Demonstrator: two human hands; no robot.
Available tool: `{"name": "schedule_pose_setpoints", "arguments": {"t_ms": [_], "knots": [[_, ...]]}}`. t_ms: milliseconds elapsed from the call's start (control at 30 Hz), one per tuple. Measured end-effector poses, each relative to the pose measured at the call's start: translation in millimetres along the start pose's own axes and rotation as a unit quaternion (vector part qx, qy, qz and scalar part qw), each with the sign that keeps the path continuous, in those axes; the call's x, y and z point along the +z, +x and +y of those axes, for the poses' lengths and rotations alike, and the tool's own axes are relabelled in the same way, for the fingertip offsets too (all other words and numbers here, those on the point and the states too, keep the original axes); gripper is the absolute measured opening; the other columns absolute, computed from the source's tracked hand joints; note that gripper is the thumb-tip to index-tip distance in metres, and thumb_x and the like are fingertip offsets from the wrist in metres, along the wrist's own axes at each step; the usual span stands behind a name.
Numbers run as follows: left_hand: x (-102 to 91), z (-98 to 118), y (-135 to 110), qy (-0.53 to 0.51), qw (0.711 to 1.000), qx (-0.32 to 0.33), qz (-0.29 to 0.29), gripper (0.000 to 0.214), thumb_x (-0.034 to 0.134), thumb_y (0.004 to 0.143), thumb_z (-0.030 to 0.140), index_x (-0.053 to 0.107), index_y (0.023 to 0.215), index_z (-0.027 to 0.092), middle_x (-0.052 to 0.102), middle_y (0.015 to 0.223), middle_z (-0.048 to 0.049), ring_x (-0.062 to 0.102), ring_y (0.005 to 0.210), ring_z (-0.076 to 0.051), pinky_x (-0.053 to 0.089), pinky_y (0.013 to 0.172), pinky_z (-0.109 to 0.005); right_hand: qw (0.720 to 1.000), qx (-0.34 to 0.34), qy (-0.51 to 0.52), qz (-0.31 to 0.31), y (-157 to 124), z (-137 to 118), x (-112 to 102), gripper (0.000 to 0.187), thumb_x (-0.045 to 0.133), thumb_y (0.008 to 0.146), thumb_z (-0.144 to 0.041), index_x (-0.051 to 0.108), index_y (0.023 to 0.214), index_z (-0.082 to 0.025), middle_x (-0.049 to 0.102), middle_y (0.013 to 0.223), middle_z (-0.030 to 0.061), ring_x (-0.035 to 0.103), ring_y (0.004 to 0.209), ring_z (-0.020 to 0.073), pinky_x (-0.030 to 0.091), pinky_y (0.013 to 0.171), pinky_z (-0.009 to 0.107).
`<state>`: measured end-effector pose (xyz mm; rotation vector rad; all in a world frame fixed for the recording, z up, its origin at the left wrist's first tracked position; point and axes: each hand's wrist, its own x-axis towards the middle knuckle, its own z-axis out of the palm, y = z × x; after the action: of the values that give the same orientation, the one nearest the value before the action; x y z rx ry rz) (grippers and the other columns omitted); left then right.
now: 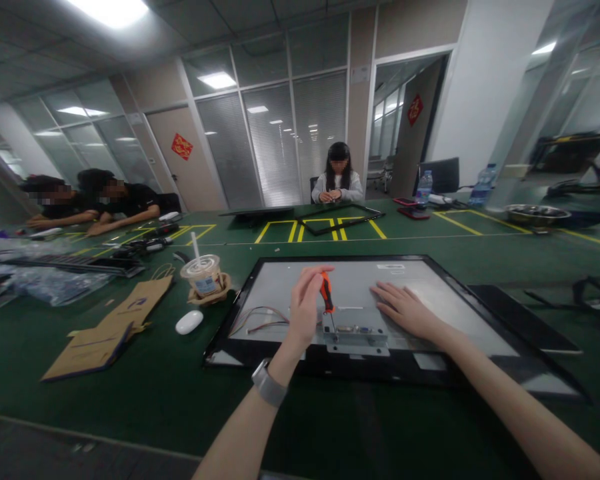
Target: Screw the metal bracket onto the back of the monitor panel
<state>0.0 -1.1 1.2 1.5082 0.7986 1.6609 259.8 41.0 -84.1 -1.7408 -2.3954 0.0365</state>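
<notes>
My left hand point(305, 305), with a watch on its wrist, grips an orange and black screwdriver point(327, 290) by the handle. The screwdriver points down, its shaft at the left end of a metal bracket with ports point(357, 339). That bracket sits near the front edge of a display panel point(290, 283), which lies on the table with its grey back up and a black border. My right hand point(407, 310) rests flat on the panel's back, right of the bracket, fingers spread. Thin wires point(263, 320) run across the panel left of my left hand.
An iced drink cup point(203, 275), a white mouse point(189, 322) and a paper bag point(113, 327) stand left of the panel on the green table point(155, 413). A dark flat slab point(520, 317) lies to the right. A person point(337, 180) sits opposite behind a black frame point(343, 230).
</notes>
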Motion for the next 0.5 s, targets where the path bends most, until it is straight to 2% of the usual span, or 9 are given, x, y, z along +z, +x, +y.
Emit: {"name": "schedule_pose_setpoints", "arguments": {"t_ms": [100, 167, 300, 500], "knots": [[-0.1, -0.9, 0.3, -0.04, 0.999, -0.011, -0.007, 0.028, 0.046, 0.09, 0.028, 0.071, 0.096, 0.016, 0.066, 0.1, -0.0075, 0.059, 0.096, -0.018, 0.042, 0.089, -0.028, 1.0, 0.002, 0.003, 0.002, 0.6, 0.7, 1.2, 0.062, 0.019, 0.092, -0.054, 0.038, 0.143, -0.025, 0.035, 0.15, 0.0065, 0.028, 0.138, 0.0257, 0.022, 0.111, 0.051], [0.0, 0.2, 0.1, -0.044, 0.999, -0.028, -0.015, 0.027, 0.048, 0.089, 0.028, 0.07, 0.099, 0.016, 0.069, 0.097, -0.0077, 0.06, 0.096, -0.018, 0.042, 0.09, -0.03, 1.0, 0.003, 0.003, 0.002, 0.9, 0.9, 1.6, 0.062, 0.019, 0.092, -0.054, 0.037, 0.144, -0.025, 0.035, 0.15, 0.0065, 0.028, 0.138, 0.0257, 0.022, 0.111, 0.051], [0.8, 2.8, -0.9, -0.026, 0.999, -0.035, -0.025, 0.025, 0.055, 0.085, 0.03, 0.069, 0.102, 0.017, 0.069, 0.089, -0.0069, 0.062, 0.089, -0.017, 0.046, 0.083, -0.029, 1.0, 0.005, 0.001, -0.001, 0.9, 0.2, 0.4, 0.061, 0.02, 0.092, -0.053, 0.038, 0.143, -0.025, 0.035, 0.15, 0.0067, 0.029, 0.138, 0.0256, 0.022, 0.111, 0.051], [2.4, 4.6, -2.4, 0.013, 1.0, 0.006, -0.004, 0.013, 0.067, 0.077, 0.027, 0.071, 0.086, 0.018, 0.056, 0.082, -0.0027, 0.054, 0.073, -0.012, 0.045, 0.07, -0.024, 1.0, 0.005, 0.001, -0.002, 0.5, 0.2, 0.1, 0.062, 0.02, 0.092, -0.054, 0.038, 0.143, -0.024, 0.034, 0.151, 0.0067, 0.028, 0.138, 0.0256, 0.022, 0.111, 0.051]]}}
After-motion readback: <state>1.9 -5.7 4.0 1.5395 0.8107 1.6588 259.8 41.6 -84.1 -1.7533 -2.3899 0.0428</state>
